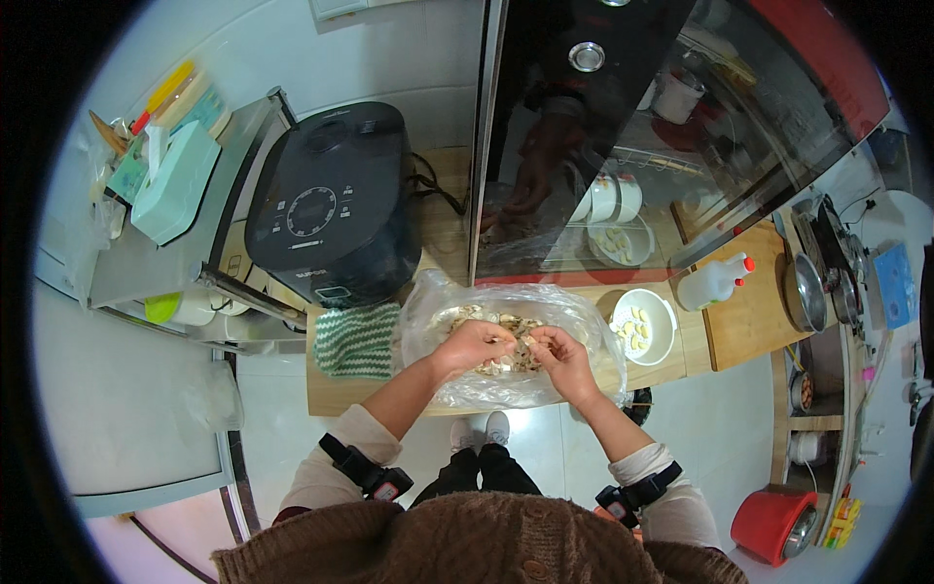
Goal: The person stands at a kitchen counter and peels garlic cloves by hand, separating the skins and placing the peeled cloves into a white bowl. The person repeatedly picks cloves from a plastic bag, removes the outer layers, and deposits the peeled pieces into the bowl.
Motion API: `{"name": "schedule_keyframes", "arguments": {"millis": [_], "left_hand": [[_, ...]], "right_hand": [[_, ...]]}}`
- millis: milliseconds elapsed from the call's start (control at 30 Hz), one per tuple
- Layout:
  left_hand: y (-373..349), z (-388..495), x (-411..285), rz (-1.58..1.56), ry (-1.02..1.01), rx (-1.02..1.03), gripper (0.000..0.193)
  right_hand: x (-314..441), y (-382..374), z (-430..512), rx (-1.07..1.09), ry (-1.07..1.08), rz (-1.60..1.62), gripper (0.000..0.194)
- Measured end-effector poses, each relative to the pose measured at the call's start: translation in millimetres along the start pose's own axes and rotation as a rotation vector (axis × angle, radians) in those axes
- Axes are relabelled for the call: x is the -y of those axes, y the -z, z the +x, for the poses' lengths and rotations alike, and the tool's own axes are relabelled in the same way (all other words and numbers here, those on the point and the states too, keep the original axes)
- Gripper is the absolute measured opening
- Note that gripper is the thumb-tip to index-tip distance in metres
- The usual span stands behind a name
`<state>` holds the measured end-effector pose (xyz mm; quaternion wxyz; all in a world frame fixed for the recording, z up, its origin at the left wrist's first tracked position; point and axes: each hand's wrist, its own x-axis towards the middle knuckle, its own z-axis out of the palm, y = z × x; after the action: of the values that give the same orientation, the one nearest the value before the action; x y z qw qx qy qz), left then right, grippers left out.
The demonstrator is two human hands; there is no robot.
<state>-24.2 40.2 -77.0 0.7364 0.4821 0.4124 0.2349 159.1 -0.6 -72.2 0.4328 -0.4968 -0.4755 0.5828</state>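
Over a clear plastic bag [438,292] on the wooden counter, my two hands meet with bent fingers. Between the thumb and fingertips of my right hand [573,365] is a small pale piece that looks like a garlic clove [530,341]. My left hand [474,345] pinches at its near side; its fingertips partly hide what they grip. Beneath both hands, the spread bag holds a heap of garlic with loose papery skins [503,367]. To the right of the bag stands a white colander [665,328] with several peeled garlic cloves [636,332] in it.
A black Supor cooker [328,197] and a green-and-white striped cloth [357,342] are on the left. Behind the bag rises a dark glass-fronted cabinet [554,219]. A white bottle with a red cap [711,283] and a wooden cutting board [751,292] lie further right.
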Motion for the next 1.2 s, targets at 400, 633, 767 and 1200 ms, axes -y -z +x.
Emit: {"name": "schedule_keyframes", "arguments": {"millis": [400,633,767,1200], "left_hand": [[-7.1,-7.6,-5.6,-0.109,0.031,0.023,0.018],[-6.2,-8.2,-10.5,-0.145,0.105,0.065,0.017],[-8.1,-8.4,-12.4,-0.125,0.116,0.053,0.016],[-31.6,-6.3,-18.2,-0.026,0.094,-0.153,0.015]], "right_hand": [[-4.8,-3.0,-5.8,-0.009,0.163,-0.171,0.012],[4.2,-3.7,-8.5,-0.035,0.307,-0.339,0.01],[9.9,-0.9,-10.6,-0.023,0.54,-0.586,0.011],[-4.3,-0.1,-14.2,-0.112,0.244,-0.286,0.013]]}}
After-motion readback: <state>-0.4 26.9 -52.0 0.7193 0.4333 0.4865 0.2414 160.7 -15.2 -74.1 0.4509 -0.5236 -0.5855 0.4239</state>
